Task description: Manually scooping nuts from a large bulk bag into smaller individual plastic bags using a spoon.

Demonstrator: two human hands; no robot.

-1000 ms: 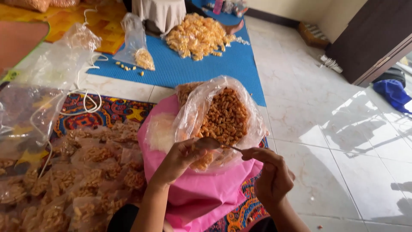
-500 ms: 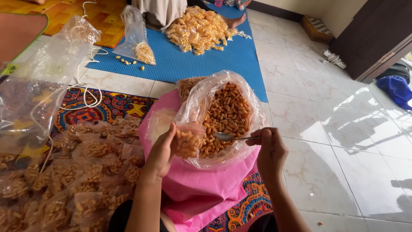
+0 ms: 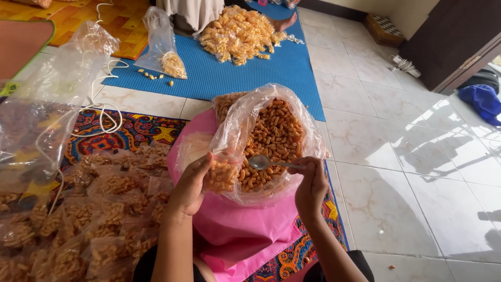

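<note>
A small clear packet (image 3: 223,175), partly filled with orange curled snacks, stood upright against the rim of a large open clear bag (image 3: 271,141) full of the same snacks. A metal spoon (image 3: 269,163) lay level above the heap, its bowl beside the packet's mouth.

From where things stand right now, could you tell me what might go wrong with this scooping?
The left hand holds a small bag at the big bag's floppy rim, so snacks could miss its narrow mouth and land on the pink cloth. The spoon in the right hand looks shallow; pieces may roll off. The leaning big bag might slump and spill.
</note>
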